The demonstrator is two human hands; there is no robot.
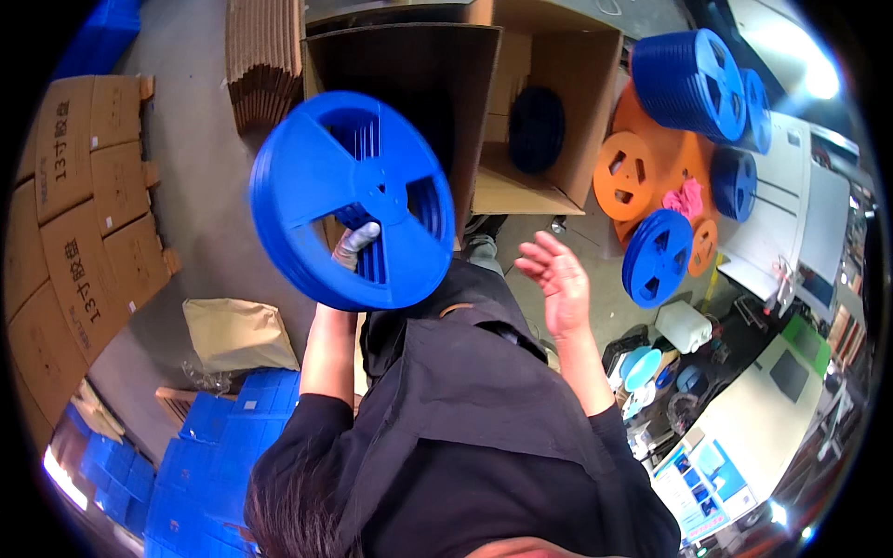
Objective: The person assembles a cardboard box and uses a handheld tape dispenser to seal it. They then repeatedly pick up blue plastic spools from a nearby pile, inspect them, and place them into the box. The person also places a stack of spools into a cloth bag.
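A stack of large blue plastic reels [381, 200] is held up in front of me, tilted, its round face with cut-out windows toward me. My left hand [356, 244] is closed on it, the greyish thumb reaching through a window; the other fingers are hidden behind the reels. To the right, my right hand [561, 279] is raised with its fingers apart and nothing in it. Beyond the reels stands an open cardboard box [400, 56] with a dark interior. Beside it, a second open cardboard box [581, 93] contains dark blue reels [537, 130].
At the right are a tall stack of blue reels [693, 84], orange reels [625, 177], leaning blue reels [657, 260] and a pink cloth [684, 198]. Folded cardboard [263, 56] stands left of the boxes. Stacked cartons [84, 205] line the left; blue boxes [219, 446] sit lower left.
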